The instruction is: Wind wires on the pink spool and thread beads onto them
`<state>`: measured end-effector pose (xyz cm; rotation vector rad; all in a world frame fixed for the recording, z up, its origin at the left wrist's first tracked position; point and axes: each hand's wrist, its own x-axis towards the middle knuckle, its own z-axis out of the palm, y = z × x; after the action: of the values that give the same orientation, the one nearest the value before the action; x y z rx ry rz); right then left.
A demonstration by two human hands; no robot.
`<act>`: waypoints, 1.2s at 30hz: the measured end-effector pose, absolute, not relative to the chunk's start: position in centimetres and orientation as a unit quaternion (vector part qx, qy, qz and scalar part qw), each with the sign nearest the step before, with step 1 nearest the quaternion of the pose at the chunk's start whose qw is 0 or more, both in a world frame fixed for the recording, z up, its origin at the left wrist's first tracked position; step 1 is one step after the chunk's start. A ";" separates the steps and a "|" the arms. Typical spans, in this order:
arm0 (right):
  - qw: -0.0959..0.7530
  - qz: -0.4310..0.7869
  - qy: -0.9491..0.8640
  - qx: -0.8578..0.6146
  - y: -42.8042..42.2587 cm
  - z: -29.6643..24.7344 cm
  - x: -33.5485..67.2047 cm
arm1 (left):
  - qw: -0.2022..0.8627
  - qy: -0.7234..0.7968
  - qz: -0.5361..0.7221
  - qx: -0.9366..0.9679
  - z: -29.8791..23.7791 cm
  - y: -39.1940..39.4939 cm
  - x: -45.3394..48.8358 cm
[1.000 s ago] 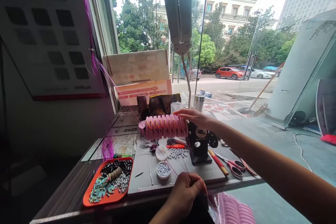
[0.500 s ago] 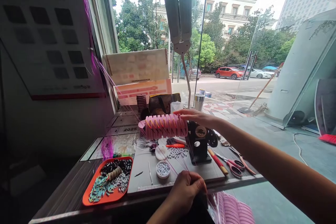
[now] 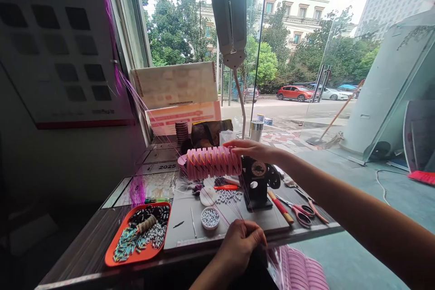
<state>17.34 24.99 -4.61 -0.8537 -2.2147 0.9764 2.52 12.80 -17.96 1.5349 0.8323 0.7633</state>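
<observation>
A pink ridged roller (image 3: 215, 163) with yellow and dark strands across its grooves is mounted on a black stand (image 3: 260, 186). My right hand (image 3: 253, 149) lies over the roller's upper right end, fingers stretched out and touching it. At the table's front edge my left hand (image 3: 242, 242) is closed, thumb against the curled fingers. Thin threads (image 3: 234, 208) run from the roller down to this hand and appear gripped in it. Just beyond it stands a small white cup of pale beads (image 3: 210, 218). Loose beads (image 3: 229, 196) lie below the roller.
An orange tray (image 3: 109, 247) with beads and a wound spool is at the left. Scissors (image 3: 302, 213), pliers (image 3: 317, 213) and a red-wrapped stick (image 3: 280, 207) lie right of the stand. Purple threads (image 3: 118, 72) hang at the left. Pink ridged rollers (image 3: 302, 269) sit below the table edge.
The whole view has shifted slightly. Both hands keep nearly the same places, the right on the roller and the left closed at the table edge.
</observation>
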 end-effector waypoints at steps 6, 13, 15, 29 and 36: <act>0.288 0.334 -0.837 -0.324 25.3 -4.8 17.2 | 0.573 0.351 0.329 0.663 -18.0 12.7 2.4; 0.281 0.351 -0.834 -0.319 25.0 -4.6 17.3 | 0.565 0.378 0.345 0.648 -18.3 12.7 2.3; 0.281 0.357 -0.832 -0.320 24.9 -4.5 17.3 | 0.570 0.371 0.356 0.641 -18.5 12.6 2.4; 0.265 0.280 -0.856 -0.343 26.7 -4.7 17.4 | 0.511 0.433 0.539 0.511 -19.6 11.1 2.7; 0.267 0.284 -0.859 -0.332 26.5 -5.1 17.0 | 0.325 0.526 0.403 0.675 -19.3 11.7 1.9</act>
<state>17.00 26.48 -5.08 -0.8951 -2.3196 0.7658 1.93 11.73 -19.26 1.7690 1.3797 1.0577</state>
